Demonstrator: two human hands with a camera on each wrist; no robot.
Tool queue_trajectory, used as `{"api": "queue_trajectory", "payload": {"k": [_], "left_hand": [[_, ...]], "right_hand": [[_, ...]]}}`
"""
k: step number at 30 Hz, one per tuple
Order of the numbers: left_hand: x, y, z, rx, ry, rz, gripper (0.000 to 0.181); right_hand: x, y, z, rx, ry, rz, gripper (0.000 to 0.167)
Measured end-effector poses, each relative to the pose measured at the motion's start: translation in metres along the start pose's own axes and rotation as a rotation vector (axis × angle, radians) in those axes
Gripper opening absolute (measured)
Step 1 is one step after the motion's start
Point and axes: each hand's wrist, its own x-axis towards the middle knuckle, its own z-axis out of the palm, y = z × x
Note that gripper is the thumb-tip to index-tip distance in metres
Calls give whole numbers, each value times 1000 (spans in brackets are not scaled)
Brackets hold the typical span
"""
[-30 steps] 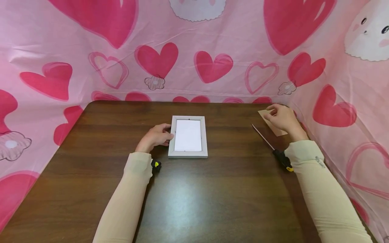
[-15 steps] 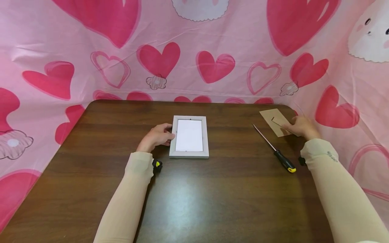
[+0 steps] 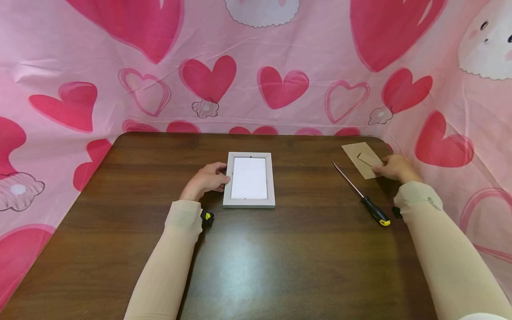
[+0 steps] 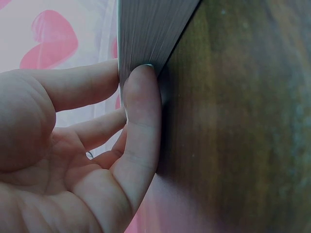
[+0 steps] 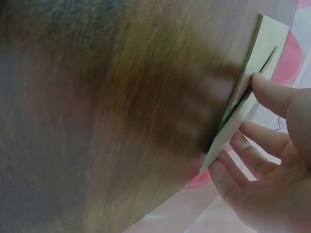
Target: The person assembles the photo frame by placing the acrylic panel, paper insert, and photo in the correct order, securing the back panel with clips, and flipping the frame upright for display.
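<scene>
A pale photo frame with a white sheet inside lies flat at the table's centre. At the frame's left edge, my left hand holds its side. The left wrist view shows one fingertip against the frame's grey side face, with other fingers around the edge. On the far right lies a thin brown backing board, with what looks like a stand flap on it. My right hand pinches this board near its right end. In the right wrist view, a dark gap separates the board from the flap.
A screwdriver with a black and yellow handle lies on the brown wooden table, its tip pointing away and left, close to the right forearm. Pink heart-patterned cloth hangs behind the table and along its sides.
My right hand has come down from above the backing board to its right end and grips it there, uncovering the screwdriver handle. The left hand and photo frame stay in place.
</scene>
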Motion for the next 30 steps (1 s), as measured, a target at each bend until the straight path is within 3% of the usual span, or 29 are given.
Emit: {"api": "queue_trajectory", "payload": {"k": [14,30], "left_hand": [[0,1,1,1,5,-16,64],[-3,1,0,8,5,-18,65]], "right_hand": [[-9,-8,-2,128,19,91,65],[-9,-7,-9,232,15,103,85]]}}
